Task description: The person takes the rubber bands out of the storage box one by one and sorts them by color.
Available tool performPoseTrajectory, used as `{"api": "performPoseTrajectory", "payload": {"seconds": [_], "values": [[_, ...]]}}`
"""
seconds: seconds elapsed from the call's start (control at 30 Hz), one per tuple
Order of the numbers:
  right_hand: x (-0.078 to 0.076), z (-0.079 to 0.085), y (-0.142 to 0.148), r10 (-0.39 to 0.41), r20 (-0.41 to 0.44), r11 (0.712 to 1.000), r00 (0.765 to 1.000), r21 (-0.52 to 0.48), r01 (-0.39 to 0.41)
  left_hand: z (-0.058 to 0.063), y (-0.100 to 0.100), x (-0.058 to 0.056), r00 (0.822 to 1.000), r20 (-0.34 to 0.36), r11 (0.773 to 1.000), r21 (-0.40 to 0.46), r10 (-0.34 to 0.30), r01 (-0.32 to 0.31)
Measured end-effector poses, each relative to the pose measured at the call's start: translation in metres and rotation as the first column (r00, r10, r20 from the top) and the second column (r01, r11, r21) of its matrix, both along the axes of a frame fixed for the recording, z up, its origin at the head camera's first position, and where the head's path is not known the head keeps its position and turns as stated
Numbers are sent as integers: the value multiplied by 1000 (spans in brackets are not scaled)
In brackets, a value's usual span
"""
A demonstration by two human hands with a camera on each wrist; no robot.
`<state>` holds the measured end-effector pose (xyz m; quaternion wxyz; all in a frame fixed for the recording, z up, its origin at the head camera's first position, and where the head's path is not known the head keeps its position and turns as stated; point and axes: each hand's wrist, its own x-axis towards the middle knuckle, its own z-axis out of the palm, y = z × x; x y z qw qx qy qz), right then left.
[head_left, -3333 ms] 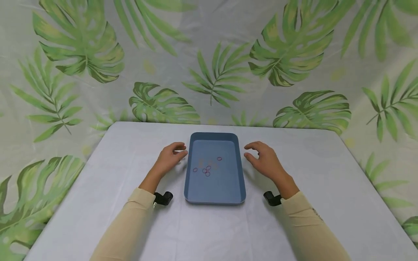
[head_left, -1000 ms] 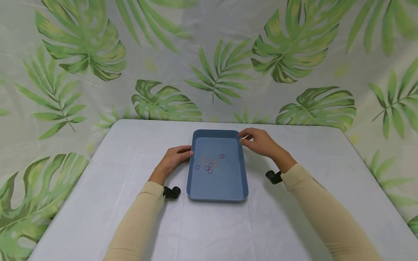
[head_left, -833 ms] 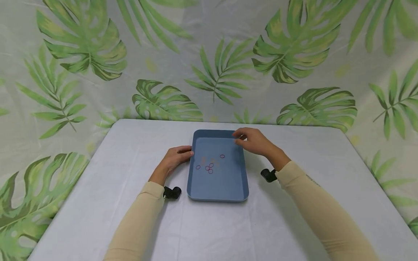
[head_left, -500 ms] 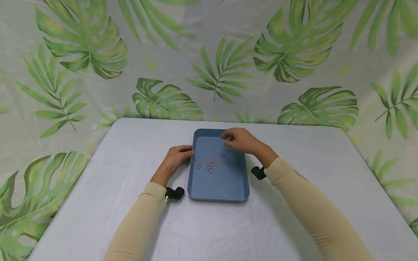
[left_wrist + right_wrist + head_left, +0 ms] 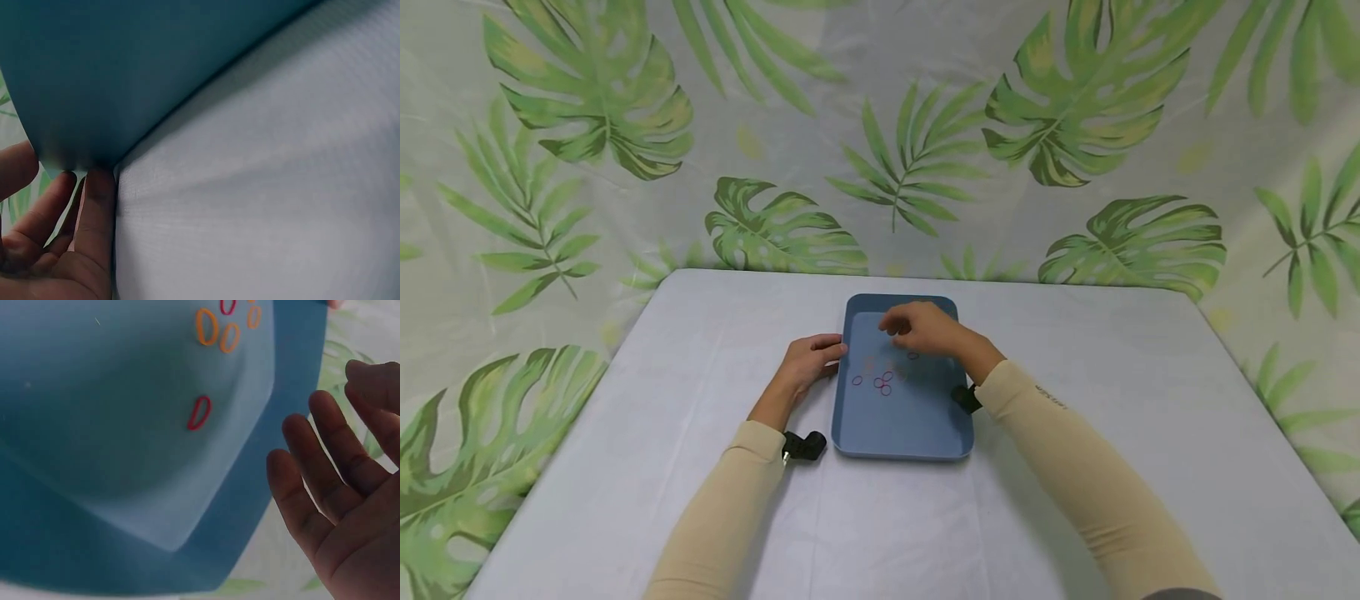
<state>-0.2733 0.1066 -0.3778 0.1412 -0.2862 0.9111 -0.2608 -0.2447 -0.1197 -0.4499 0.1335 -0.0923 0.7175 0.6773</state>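
Observation:
A shallow blue rectangular tray [image 5: 917, 429] lies on the table. In it are several small thin loops like rubber bands, among them a red loop [image 5: 192, 422] and an orange loop [image 5: 199, 328]. My left hand [image 5: 805, 364] is at the tray's left side; in the left wrist view its straight fingertips touch the outer wall [image 5: 75, 125]. Above the far half of the tray, my right hand [image 5: 927, 329] hovers with loosely bent fingers and nothing held. The right wrist view shows those fingers [image 5: 340, 447] spread apart from the loops.
A white cloth [image 5: 737, 325] covers the table all round the tray. Behind it hangs a leaf-patterned curtain [image 5: 925, 125]. Black wrist cameras sit below both hands, the left camera [image 5: 807, 446] near the tray's side.
My right hand has moved from outside the tray's right side to its far right corner, then left over the tray. My left hand has come in against the left wall and stayed.

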Motion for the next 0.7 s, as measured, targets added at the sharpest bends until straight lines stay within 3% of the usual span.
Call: {"api": "performPoseTrajectory", "payload": {"seconds": [0.27,0.7], "values": [[-3,-15,-4,-28,42,1000,999,-3,28,-2,-1,-1,1000,-10,1000,-2,-24,24],[-4,-33,0,-61,-9,998,998,-4,61,-4,-2,-2,999,-14,999,-11,-47,47]]}}
